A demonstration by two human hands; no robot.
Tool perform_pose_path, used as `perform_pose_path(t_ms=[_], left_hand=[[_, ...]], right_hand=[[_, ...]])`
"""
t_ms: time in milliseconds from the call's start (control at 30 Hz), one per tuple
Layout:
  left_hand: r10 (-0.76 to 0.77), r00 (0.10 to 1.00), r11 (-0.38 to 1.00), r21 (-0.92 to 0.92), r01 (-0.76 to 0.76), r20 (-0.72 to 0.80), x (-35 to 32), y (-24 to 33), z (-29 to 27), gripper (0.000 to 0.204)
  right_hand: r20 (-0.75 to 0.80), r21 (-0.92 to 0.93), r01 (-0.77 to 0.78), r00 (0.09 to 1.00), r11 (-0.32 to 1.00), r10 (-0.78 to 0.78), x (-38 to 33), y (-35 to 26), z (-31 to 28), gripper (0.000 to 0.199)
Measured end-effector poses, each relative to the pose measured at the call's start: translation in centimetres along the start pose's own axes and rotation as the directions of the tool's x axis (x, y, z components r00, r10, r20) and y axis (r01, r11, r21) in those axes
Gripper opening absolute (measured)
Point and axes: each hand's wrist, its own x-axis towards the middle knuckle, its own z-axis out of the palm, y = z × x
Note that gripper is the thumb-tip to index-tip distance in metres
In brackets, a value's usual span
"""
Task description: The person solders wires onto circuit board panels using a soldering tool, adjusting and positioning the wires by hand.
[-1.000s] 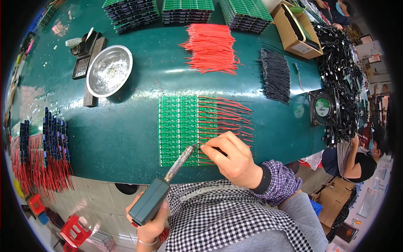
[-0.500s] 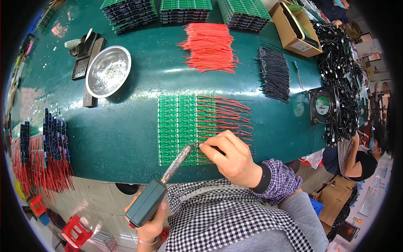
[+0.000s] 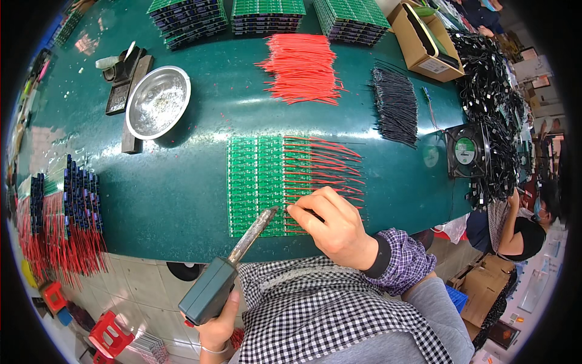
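Observation:
In my left hand (image 3: 219, 323), closed round its handle, is a dark green soldering gun (image 3: 209, 290). Its long, stained metal tip reaches up and right to the lower part of a green circuit board panel (image 3: 242, 182) lying flat on the table. My right hand (image 3: 341, 227) is pinched at the panel just right of the tip, on a thin wire mostly covered by the fingers. Rows of attached red and black wires (image 3: 333, 159) stick out rightward from the panel, some passing under that hand.
Beyond the panel lie a red wire bundle (image 3: 303, 70) and a black wire bundle (image 3: 395, 104). A metal bowl (image 3: 159, 103) stands left, a small fan (image 3: 465, 150) right. Stacked green panels (image 3: 267, 15) line the back; wired boards (image 3: 82, 200) sit at left. Another person (image 3: 521, 233) is at right.
The soldering gun and its tip have shifted very slightly left. My right hand stays pinched at nearly the same place on the panel.

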Motion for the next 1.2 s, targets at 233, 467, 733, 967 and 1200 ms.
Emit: perform_pose_path(t_ms=[233,467,733,967,1200], left_hand=[[-0.002,1.000,1.000,0.011,0.002,-0.015,-0.3,-0.1,0.2,0.042],[-0.011,1.000,0.999,0.037,0.011,-0.019,-0.1,0.0,0.5,0.036],[0.061,0.997,0.996,0.074,-0.056,-0.054,0.2,0.1,0.7,0.029],[0.092,0.996,0.989,0.119,-0.090,-0.010,0.5,-0.1,0.7,0.026],[0.148,0.989,0.978,0.144,-0.148,0.011,0.8,-0.1,0.8,0.024]], right_hand=[[-0.038,-0.010,0.025,0.999,1.000,-0.026,-0.3,-0.3,-0.3,0.031],[-0.039,0.012,0.040,0.998,0.999,-0.039,-0.6,-0.3,-0.1,0.031],[-0.013,0.002,0.031,0.999,1.000,-0.031,-0.7,-0.4,-0.2,0.030],[-0.024,0.007,0.023,0.999,1.000,-0.023,-0.8,-0.4,0.0,0.031],[-0.026,-0.007,0.025,0.999,1.000,-0.026,-0.8,-0.5,0.1,0.031]])
